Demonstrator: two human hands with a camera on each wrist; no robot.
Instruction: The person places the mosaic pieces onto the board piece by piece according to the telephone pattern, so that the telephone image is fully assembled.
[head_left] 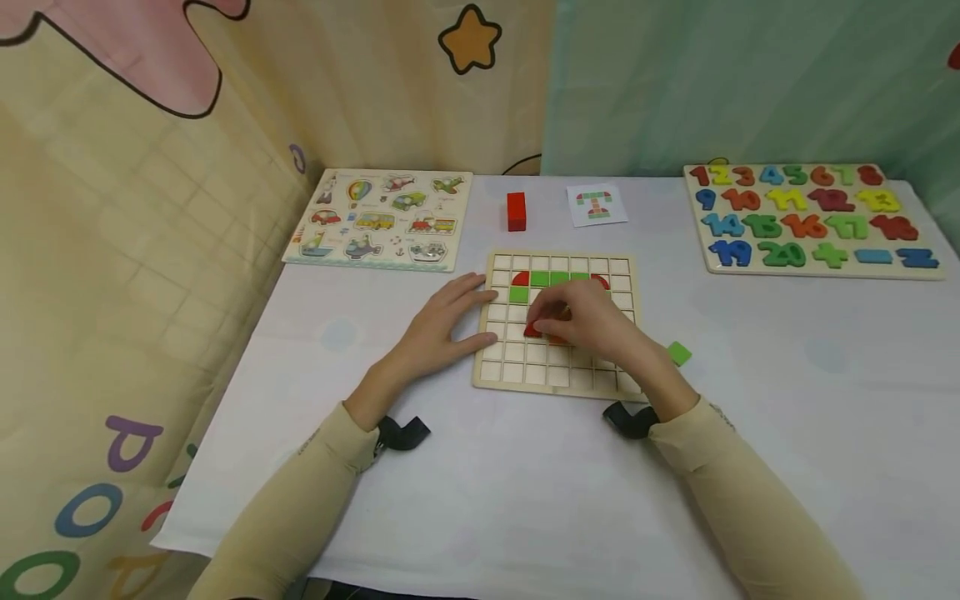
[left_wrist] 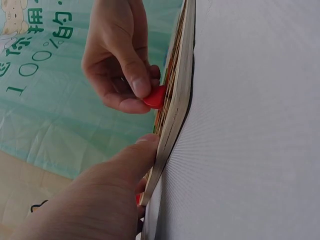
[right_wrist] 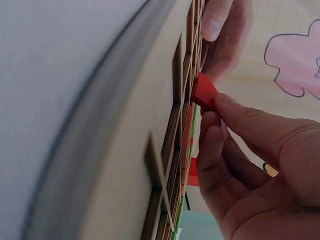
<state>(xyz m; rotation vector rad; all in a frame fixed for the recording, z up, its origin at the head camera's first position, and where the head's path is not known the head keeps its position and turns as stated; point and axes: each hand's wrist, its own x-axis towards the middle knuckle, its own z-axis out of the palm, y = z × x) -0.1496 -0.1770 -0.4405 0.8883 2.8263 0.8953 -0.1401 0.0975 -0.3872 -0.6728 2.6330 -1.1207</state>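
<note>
My right hand (head_left: 581, 315) pinches a red quarter-round tile (right_wrist: 204, 93) between thumb and fingers, right at the surface of the wooden grid board (head_left: 513, 373). In the left wrist view the red tile (left_wrist: 155, 97) meets the board's top at its edge. My left hand (head_left: 444, 321) rests at the board's left edge, fingers spread and thumb on the rim. Green square tiles (head_left: 539, 279) line an upper row between red rounded tiles (head_left: 521, 278), and another green tile (head_left: 518, 295) lies one row lower. Part of the grid is hidden under my right hand.
A loose green tile (head_left: 679, 353) lies right of the board. Behind it stand a red block (head_left: 516, 212) and a pattern card (head_left: 597, 205). A vehicle puzzle (head_left: 382, 219) lies at the back left, a number puzzle (head_left: 813, 218) at the back right.
</note>
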